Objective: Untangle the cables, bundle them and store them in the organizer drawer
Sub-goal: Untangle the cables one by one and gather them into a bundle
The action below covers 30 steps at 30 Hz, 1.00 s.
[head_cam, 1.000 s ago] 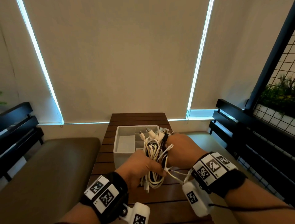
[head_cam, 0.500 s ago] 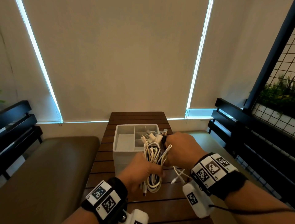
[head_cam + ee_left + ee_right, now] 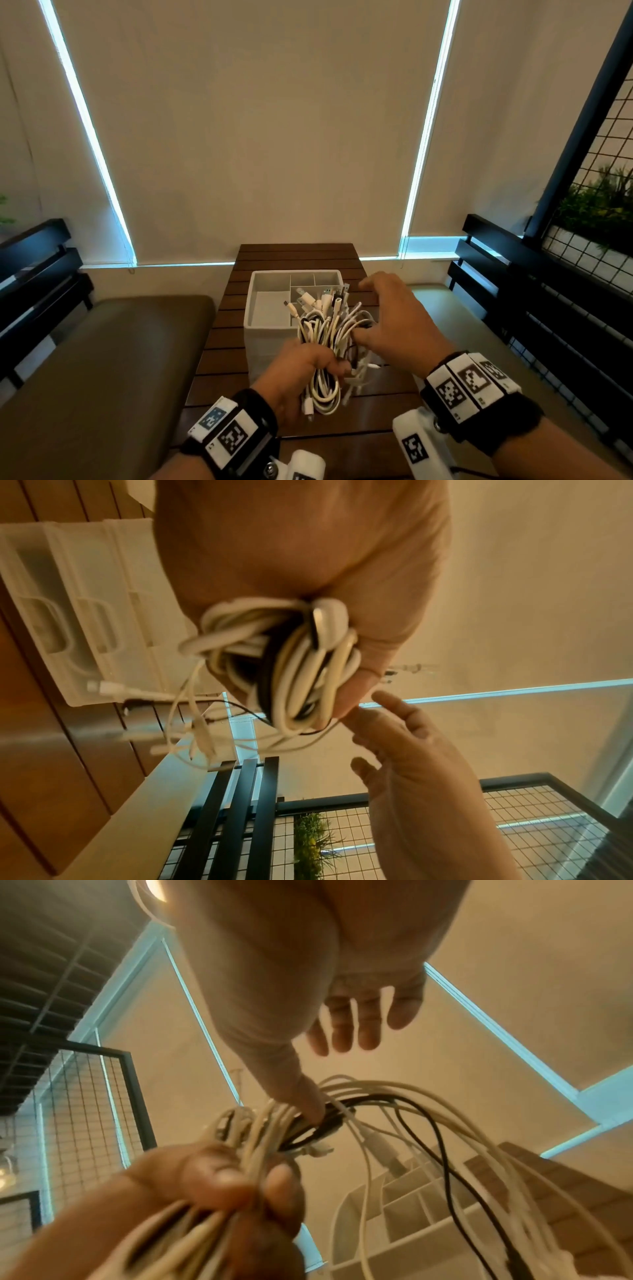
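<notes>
A tangled bundle of white cables (image 3: 325, 346) with one black cable among them is held above the table, just in front of the white organizer drawer (image 3: 265, 334). My left hand (image 3: 301, 373) grips the bundle (image 3: 291, 658) round its middle, looped ends hanging below the fist. My right hand (image 3: 383, 318) hovers beside the bundle with straight spread fingers (image 3: 356, 1026); its thumb (image 3: 301, 1093) touches the strands (image 3: 377, 1093). Plug ends (image 3: 318, 301) stick up over the drawer's compartments.
The drawer (image 3: 394, 1213) has several divided compartments and stands on a narrow brown slatted table (image 3: 298, 255). An olive cushioned bench (image 3: 102, 359) lies to the left. Black slatted seating (image 3: 513, 294) and a wire grid with plants (image 3: 603, 219) stand to the right.
My right hand has let go of the bundle and its fingers have spread out. The left hand keeps its grip, and the cables now fan out more at the top.
</notes>
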Available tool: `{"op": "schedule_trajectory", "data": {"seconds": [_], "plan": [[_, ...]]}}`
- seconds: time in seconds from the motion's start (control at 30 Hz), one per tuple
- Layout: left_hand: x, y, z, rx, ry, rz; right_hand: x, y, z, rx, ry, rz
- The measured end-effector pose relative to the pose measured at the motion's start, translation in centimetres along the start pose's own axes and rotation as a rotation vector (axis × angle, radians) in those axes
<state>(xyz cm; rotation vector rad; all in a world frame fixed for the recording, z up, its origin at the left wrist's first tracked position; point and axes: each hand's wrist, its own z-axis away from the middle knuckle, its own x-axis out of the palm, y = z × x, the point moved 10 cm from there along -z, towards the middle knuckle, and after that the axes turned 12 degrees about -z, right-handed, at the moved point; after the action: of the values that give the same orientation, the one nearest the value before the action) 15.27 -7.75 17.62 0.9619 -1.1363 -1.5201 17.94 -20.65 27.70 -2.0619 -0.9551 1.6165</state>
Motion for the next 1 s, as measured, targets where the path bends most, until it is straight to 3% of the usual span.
{"op": "schedule_trajectory", "data": {"seconds": [0.07, 0.13, 0.17, 0.23, 0.3, 0.37, 0.43, 0.5, 0.7, 1.0], "plan": [[-0.5, 0.4, 0.0, 0.026, 0.041, -0.006, 0.5, 2.0, 1.0, 0.201, -0.044, -0.147], [-0.8, 0.8, 0.0, 0.061, 0.058, -0.006, 3.7, 3.3, 2.7, 0.392, -0.33, -0.26], [-0.7, 0.9, 0.0, 0.076, 0.054, -0.004, 5.2, 3.2, 3.7, 0.443, -0.471, -0.373], [0.0, 1.3, 0.1, 0.104, 0.031, -0.014, 6.6, 2.3, 4.0, 0.409, -0.554, -0.509], [0.9, 1.7, 0.2, 0.128, 0.02, -0.059, 7.2, 1.7, 3.3, 0.375, -0.459, -0.694], [1.6, 1.7, 0.2, 0.142, 0.01, -0.078, 8.3, 1.8, 3.1, 0.475, -0.343, -1.07], [2.1, 1.9, 0.4, 0.15, -0.019, -0.085, 9.2, 1.6, 3.0, 0.529, -0.299, -1.351], [2.6, 1.8, 0.8, 0.153, -0.07, -0.082, 9.4, 1.6, 2.9, 0.541, -0.278, -1.475], [2.9, 1.3, 0.8, 0.129, -0.095, -0.05, 8.2, 3.1, 1.8, 0.37, -0.061, -1.368], [4.6, -0.1, 1.3, 0.012, -0.287, -0.038, 8.0, 3.4, 2.7, 0.274, -0.004, -1.358]]}}
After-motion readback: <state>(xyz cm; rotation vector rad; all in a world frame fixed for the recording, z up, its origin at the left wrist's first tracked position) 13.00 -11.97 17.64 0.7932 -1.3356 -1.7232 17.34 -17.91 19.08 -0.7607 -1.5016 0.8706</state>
